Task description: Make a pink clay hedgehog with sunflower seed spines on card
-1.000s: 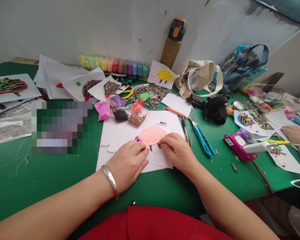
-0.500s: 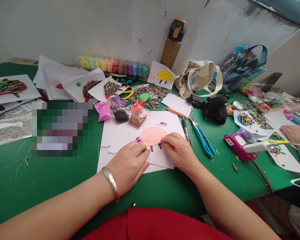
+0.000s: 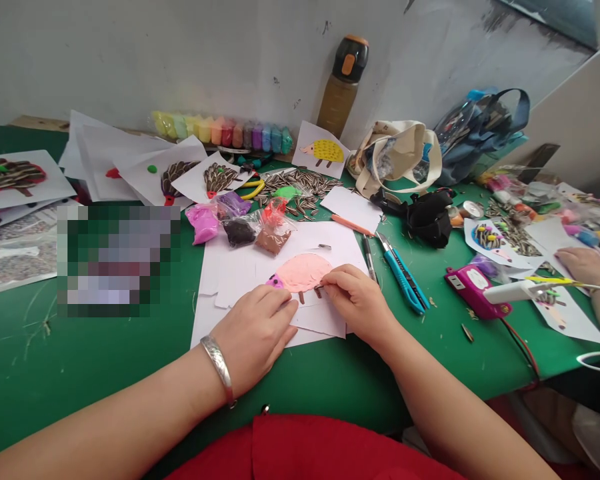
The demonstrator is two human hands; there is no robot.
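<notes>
A hedgehog picture with a peach clay body [image 3: 305, 271], purple face and brown legs lies on white paper [image 3: 215, 320] in front of me. My left hand [image 3: 255, 327] rests flat on the paper at its lower left, fingers stretched out, just below the purple face. At the hedgehog's rear end, thumb and forefinger of my right hand [image 3: 357, 303] pinch a small dark sunflower seed [image 3: 321, 287], partly hidden, close to the back leg. Another sunflower seed [image 3: 325, 247] lies on the paper above the body.
Bags of pink clay [image 3: 203, 223], black clay [image 3: 239, 231] and brown clay [image 3: 275, 240] lie beyond the picture. A blue utility knife [image 3: 404, 277] and a pen [image 3: 369, 259] are at right. Behind is a pile of sunflower seeds [image 3: 305, 187]. Another person's hand [image 3: 583, 267] rests far right.
The whole view has shifted slightly to the left. Both hands stay in nearly the same place on the picture, the right one still pinching at the hedgehog's rear.
</notes>
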